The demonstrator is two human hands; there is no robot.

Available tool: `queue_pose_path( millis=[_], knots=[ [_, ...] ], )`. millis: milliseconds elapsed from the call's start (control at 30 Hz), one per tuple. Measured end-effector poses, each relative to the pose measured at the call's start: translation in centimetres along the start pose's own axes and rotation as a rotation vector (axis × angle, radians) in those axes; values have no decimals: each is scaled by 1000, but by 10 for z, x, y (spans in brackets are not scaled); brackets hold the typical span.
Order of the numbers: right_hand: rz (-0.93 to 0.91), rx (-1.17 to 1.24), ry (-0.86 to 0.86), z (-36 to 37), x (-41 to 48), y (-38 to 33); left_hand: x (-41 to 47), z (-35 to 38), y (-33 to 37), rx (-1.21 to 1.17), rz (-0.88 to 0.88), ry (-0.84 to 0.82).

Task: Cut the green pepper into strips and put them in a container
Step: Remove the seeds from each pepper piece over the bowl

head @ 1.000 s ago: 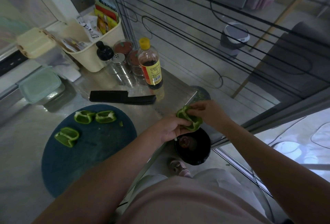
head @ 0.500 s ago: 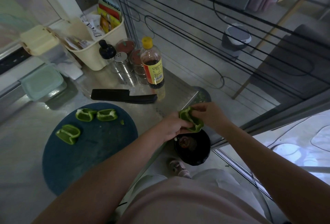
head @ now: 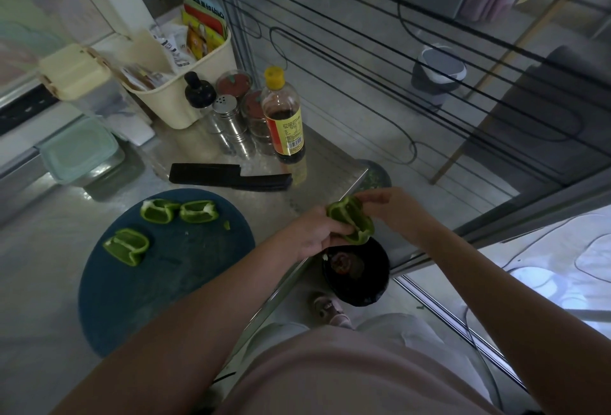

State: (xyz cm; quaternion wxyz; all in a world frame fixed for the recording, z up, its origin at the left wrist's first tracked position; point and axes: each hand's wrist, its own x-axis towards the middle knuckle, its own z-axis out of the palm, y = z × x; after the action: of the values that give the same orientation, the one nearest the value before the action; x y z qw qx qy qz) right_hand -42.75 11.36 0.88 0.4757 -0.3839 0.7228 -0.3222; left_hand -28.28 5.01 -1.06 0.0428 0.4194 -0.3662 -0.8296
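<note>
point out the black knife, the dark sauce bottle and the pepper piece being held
black knife point(head: 205, 174): head view, on the flat of the blade
dark sauce bottle point(head: 288, 128): head view, on its label
held pepper piece point(head: 355, 221): head view, on its green middle

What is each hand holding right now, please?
Left hand: holds the green pepper piece.
Right hand: pinches the same piece.

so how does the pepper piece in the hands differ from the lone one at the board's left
The held pepper piece is in the air, gripped by the left hand and pinched by the right hand; the lone piece lies untouched on the cutting board. The lone piece shows pale ribs; the held one looks plain green. Both green, not strips.
</note>
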Motion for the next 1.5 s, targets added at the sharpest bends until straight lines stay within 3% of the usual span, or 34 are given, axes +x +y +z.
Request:
queue_pose_path(
  millis=[633, 1033, 1267, 1500],
  knots=[
    [72, -1, 88, 8, 2, -3, -4, 7, 3, 62, 9, -35],
    [9, -210, 122, 10, 5, 3, -5, 10, 1, 217, 34, -4],
    [-40, -359, 111, 7, 7, 12, -1, 7, -4, 293, 48, 208],
    [-18, -530, 152, -3, 9, 32, -1, -2, -1, 97, 73, 285]
  ],
)
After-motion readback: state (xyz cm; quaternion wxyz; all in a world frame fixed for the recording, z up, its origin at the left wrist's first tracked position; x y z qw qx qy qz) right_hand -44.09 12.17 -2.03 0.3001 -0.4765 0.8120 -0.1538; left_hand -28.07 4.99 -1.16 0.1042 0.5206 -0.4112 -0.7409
